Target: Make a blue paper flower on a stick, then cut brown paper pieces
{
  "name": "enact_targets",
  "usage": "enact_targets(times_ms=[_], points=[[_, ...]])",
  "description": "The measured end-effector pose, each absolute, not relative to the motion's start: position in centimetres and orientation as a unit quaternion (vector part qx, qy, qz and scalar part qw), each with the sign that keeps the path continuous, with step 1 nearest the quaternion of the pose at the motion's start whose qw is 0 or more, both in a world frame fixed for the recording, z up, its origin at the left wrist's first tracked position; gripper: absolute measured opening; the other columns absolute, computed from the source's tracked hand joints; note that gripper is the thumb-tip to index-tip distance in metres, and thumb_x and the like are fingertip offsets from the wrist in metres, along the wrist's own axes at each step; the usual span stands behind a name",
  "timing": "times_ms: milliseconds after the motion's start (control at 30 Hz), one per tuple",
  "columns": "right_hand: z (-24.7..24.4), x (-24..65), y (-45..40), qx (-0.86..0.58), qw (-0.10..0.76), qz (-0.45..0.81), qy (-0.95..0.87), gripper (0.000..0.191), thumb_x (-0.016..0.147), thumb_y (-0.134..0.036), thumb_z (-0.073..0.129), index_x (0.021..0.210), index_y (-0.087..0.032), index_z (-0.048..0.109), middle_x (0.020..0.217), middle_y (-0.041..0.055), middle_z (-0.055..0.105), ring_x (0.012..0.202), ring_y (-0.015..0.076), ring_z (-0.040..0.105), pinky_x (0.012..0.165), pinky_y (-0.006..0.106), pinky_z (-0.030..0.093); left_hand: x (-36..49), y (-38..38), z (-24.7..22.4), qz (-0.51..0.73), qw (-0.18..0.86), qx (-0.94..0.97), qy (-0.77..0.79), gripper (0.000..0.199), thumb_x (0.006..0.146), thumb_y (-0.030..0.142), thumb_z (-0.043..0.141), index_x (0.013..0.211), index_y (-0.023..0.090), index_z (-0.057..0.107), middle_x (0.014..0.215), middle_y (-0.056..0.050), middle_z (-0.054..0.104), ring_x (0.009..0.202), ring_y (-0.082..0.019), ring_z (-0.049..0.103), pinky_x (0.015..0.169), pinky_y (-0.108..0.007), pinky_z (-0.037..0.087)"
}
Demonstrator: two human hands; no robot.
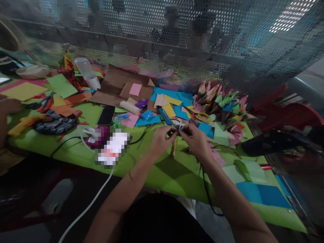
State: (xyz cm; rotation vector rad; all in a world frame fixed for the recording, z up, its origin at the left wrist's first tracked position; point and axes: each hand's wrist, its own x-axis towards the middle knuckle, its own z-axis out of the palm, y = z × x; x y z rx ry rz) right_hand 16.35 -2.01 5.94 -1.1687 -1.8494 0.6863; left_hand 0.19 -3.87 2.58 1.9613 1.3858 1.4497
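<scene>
My left hand [162,139] and my right hand [194,137] meet above the green tabletop, their fingertips pinched together. Between them is something small and dark that I cannot make out. Just below the fingertips lies a pencil [174,149], orange-brown, its far part hidden by the hands. Behind my left hand is a blue tube-shaped item [165,116]. Yellow-handled scissors [204,117] rest beyond my right hand, near a small blue paper square [206,129].
Folded paper flowers [227,104] crowd the back right, before a perforated metal screen [141,37]. A lit phone [113,148] with a white cable lies left, near a dark phone [106,115]. Blue paper [264,194] lies front right. Another person's arm [8,109] shows far left.
</scene>
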Motion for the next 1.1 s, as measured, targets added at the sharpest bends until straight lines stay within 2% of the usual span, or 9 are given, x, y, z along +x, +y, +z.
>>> enact_targets(times_ms=[700, 900, 1100], points=[[5.71, 16.25, -2.05, -0.454, 0.415, 0.301, -0.729, 0.010, 0.079, -0.032, 0.059, 0.076, -0.022, 0.058, 0.071, 0.0002, 0.064, 0.067, 0.0166, 0.058, 0.065, 0.029, 0.045, 0.45, -3.97, 2.60, 0.536, 0.214, 0.652, 0.492, 0.007, 0.087, 0.020, 0.061, 0.086, 0.020, 0.068, 0.086, -0.004, 0.074, 0.080, -0.017, 0.067, 0.076, -0.031, 0.054], [5.99, 16.36, -1.94, -0.450, 0.422, 0.314, -0.722, 0.011, 0.079, -0.033, 0.058, 0.077, -0.022, 0.058, 0.070, 0.0000, 0.064, 0.066, 0.0166, 0.058, 0.062, 0.029, 0.044, 0.40, -3.85, 2.50, 0.546, 0.253, 0.637, 0.481, 0.010, 0.090, 0.025, 0.061, 0.089, 0.020, 0.069, 0.088, -0.005, 0.075, 0.081, -0.018, 0.068, 0.075, -0.031, 0.055], [5.93, 16.23, -2.00, -0.448, 0.424, 0.294, -0.730, 0.011, 0.081, -0.033, 0.059, 0.077, -0.023, 0.059, 0.072, 0.0011, 0.066, 0.069, 0.0177, 0.060, 0.065, 0.029, 0.046, 0.30, -3.68, 2.38, 0.539, 0.254, 0.648, 0.474, 0.006, 0.086, 0.021, 0.064, 0.085, 0.021, 0.070, 0.085, -0.004, 0.075, 0.077, -0.017, 0.068, 0.074, -0.032, 0.056]])
